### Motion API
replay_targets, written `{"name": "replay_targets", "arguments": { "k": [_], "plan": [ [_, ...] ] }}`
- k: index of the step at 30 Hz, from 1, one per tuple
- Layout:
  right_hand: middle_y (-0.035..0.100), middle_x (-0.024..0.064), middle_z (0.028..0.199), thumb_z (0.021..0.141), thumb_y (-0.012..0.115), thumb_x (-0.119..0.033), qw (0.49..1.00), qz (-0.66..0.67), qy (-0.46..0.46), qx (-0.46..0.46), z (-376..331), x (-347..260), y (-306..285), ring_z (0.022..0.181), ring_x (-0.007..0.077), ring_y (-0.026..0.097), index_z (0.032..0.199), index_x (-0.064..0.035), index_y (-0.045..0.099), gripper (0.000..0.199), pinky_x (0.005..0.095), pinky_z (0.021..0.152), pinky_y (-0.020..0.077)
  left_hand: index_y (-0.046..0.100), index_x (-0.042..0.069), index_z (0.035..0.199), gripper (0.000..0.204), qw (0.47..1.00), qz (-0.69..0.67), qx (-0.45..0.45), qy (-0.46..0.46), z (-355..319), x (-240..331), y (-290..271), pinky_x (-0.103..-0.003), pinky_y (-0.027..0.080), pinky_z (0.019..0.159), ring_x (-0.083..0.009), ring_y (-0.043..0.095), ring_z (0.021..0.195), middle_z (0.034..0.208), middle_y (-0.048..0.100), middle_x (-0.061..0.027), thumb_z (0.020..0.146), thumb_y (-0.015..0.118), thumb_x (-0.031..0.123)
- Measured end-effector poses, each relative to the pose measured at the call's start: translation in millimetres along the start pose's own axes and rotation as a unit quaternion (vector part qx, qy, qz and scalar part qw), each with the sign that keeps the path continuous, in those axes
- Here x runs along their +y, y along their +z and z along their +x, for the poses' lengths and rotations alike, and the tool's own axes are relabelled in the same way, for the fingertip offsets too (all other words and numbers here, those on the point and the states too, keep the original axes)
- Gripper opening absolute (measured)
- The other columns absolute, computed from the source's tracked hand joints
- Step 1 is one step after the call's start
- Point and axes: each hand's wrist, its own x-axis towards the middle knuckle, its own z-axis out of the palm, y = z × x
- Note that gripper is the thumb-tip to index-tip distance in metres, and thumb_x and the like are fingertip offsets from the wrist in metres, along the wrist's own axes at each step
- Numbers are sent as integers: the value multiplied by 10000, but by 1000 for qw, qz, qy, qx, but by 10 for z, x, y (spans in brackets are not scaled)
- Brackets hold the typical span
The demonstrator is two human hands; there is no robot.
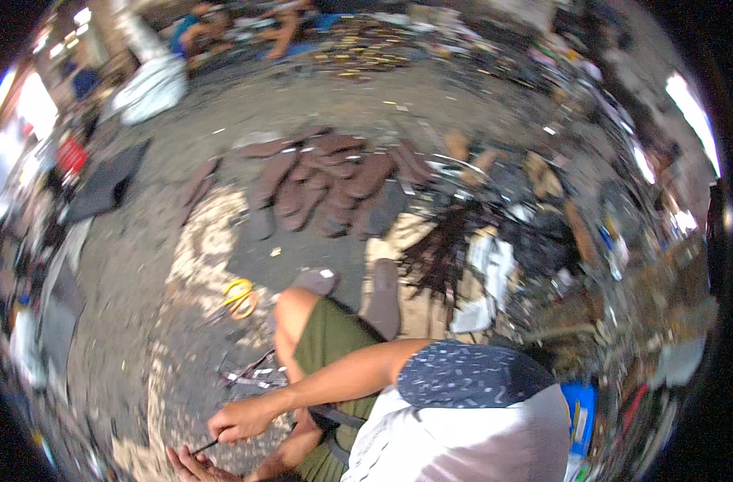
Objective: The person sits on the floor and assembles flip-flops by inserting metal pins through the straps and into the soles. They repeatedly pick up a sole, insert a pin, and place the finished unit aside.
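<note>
My right hand (242, 418) is closed round a thin dark piece (205, 447), too blurred to tell whether it is a strip or a tool. Its far end runs to the fingers of my left hand (199, 469), which seem to pinch it at the lower edge of the view. My left hand is partly cut off there. Beside my knee lie scissors (239, 299) with yellow handles. A small tangle of dark thin straps (254, 371) is on the ground between my hands and the scissors.
Ahead is a pile of brown shoe soles (334, 181). Dark strips (443, 249) lie on cardboard (421, 309) to their right, near black plastic (535, 237). A blue box (577, 414) stands by my side. A white sack (151, 88) and other people's legs (282, 32) are farther back.
</note>
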Motion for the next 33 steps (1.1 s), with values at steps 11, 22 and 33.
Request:
{"name": "replay_targets", "arguments": {
  "k": [11, 22, 33],
  "plan": [
    [674, 202, 1082, 919, 669, -203, 880, -465, 55, 79, 212, 1786, 53, 1013, 343, 656, 1183, -11, 638, 327, 447, 845, 542, 586, 31, 1398, 428, 931, -153, 280, -178, -329, 517, -401, -326, 526, 740, -233, 611, 898, 1148, 677, -138, 1030, 626, 245],
    [636, 171, 960, 797, 673, -130, 837, -534, 82, 82, -33, 2020, -48, 977, 353, 633, 917, -71, 671, 134, 445, 785, 555, 590, -3, 1319, 349, 912, -272, 109, -287, -279, 348, -133, -296, 501, 783, -179, 607, 874, 1049, 679, -99, 1055, 574, 224],
    [651, 215, 744, 847, 645, -153, 891, -392, 168, 153, 62, 1693, -257, 750, 434, 690, 1016, -2, 556, 243, 573, 647, 509, 582, -22, 1318, 529, 932, -160, 69, -318, -296, 316, -173, -330, 505, 793, -229, 607, 914, 1043, 661, -114, 1038, 569, 427]
  ]
}}
